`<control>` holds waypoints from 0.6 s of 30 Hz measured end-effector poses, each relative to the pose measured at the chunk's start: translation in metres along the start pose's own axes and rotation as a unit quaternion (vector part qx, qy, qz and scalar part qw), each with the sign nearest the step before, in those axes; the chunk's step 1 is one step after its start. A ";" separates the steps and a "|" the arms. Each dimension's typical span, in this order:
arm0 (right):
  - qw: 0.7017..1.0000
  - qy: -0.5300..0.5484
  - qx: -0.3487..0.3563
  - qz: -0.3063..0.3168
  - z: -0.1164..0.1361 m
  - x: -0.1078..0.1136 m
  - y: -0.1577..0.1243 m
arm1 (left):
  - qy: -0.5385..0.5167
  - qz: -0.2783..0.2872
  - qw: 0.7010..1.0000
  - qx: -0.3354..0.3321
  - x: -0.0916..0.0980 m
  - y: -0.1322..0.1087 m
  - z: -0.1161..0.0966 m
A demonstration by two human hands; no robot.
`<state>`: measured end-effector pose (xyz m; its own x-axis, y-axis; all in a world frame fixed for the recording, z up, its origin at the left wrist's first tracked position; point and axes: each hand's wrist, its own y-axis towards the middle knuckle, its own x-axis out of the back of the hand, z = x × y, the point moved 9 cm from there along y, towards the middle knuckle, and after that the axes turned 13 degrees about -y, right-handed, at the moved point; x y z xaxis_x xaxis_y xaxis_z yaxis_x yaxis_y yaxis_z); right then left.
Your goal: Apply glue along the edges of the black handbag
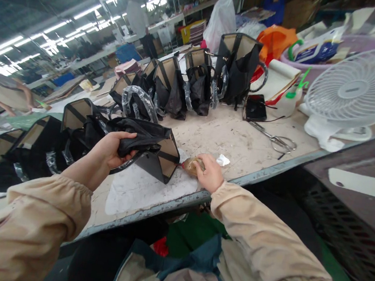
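My left hand is closed round the gathered black lining of a black handbag, which lies tilted on its side with its beige inner panel turned to the right. In my right hand is a small squeeze bottle of brownish stuff, its red tip pointing left at the bag's edge. Whether the tip touches the edge, I cannot tell. Beneath the bag lies a whitish sheet. A scrap of white paper rests just beyond my right hand.
More black handbags stand in rows behind and to the left. Scissors, a black pouch, a green-capped bottle and a white fan occupy the right side. A purple basin is behind the fan. The table's metal edge runs close to me.
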<state>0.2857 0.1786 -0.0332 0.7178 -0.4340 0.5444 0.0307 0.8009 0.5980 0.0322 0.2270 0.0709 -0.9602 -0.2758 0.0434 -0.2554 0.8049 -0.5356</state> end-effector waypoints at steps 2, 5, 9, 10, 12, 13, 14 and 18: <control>1.000 -0.009 0.013 0.000 0.002 0.001 0.001 | -0.002 -0.006 1.000 0.002 0.001 0.001 0.000; 0.998 -0.029 0.046 0.009 0.008 0.003 0.002 | -0.008 -0.012 1.000 0.010 0.001 0.005 0.002; 0.994 -0.075 0.077 0.024 0.016 0.003 0.004 | -0.028 -0.011 1.000 0.010 -0.001 0.011 0.002; 0.992 -0.087 0.084 0.027 0.018 0.003 0.004 | -0.031 -0.010 0.999 0.009 -0.002 0.012 0.002; 0.989 -0.107 0.097 0.034 0.021 0.002 0.006 | -0.037 -0.007 0.999 0.009 -0.005 0.014 0.001; 0.987 -0.116 0.103 0.036 0.022 0.002 0.006 | -0.040 -0.008 0.999 0.007 -0.006 0.014 0.001; 0.986 -0.123 0.109 0.038 0.022 0.002 0.006 | -0.042 -0.010 0.999 0.007 -0.006 0.014 0.001; 0.980 -0.143 0.130 0.047 0.025 0.001 0.005 | -0.049 -0.014 0.999 0.010 -0.007 0.016 0.004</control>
<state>0.2690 0.1717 -0.0155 0.4830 -0.4911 0.7249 -0.2314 0.7269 0.6466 0.0353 0.2400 0.0589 -0.9369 -0.3489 -0.0229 -0.2792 0.7859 -0.5517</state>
